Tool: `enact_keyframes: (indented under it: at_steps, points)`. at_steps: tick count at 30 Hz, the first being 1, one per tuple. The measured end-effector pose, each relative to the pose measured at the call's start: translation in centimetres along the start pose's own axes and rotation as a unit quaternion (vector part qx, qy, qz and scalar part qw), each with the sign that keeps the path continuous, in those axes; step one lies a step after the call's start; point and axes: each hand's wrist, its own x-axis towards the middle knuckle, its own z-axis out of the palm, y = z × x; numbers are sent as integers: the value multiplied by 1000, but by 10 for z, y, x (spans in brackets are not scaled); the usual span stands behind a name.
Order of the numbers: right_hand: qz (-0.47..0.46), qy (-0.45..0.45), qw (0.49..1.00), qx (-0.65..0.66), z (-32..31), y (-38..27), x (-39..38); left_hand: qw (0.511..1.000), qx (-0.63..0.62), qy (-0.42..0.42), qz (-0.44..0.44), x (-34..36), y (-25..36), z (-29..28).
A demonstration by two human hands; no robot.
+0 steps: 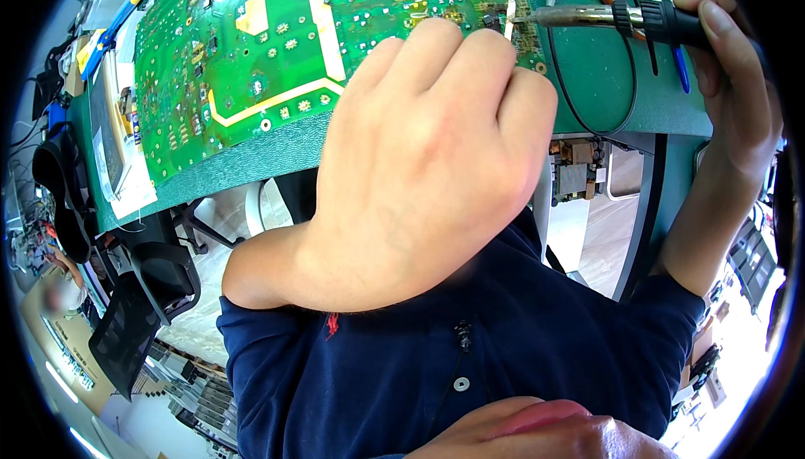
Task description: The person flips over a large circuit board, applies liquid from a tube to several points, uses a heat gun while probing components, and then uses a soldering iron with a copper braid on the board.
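A large green circuit board (231, 65) with pale bare tracks and many small parts lies on the green bench mat. My left hand (428, 149) is over its near edge, back of the hand up and fingers curled closed. The fingertips are hidden, so whatever they may grip does not show. At the right, my right hand (742, 82) is closed round the black handle of a soldering iron (587, 16). The iron points left, and its tip is at the board's right edge, beside a pale vertical strip, close to small dark components. Whether the tip touches cannot be made out.
A black cable (631, 98) loops over the green mat (587, 73) right of the board. A blue pen (681, 69) lies near the iron. Left of the board are a blue-and-yellow tool (117, 27) and papers. A black chair (147, 291) stands beyond the bench, lower left.
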Motion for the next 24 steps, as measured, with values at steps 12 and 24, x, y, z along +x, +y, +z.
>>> enact_keyframes:
  at_steps: [12,24]
  points:
    - [-5,5,1000,3,-2,-2,2,1000,-6,0,-3,0,-1,-3]
    - [-9,16,1000,3,-8,0,0,999,-2,23,-41,-4,-7,-4]
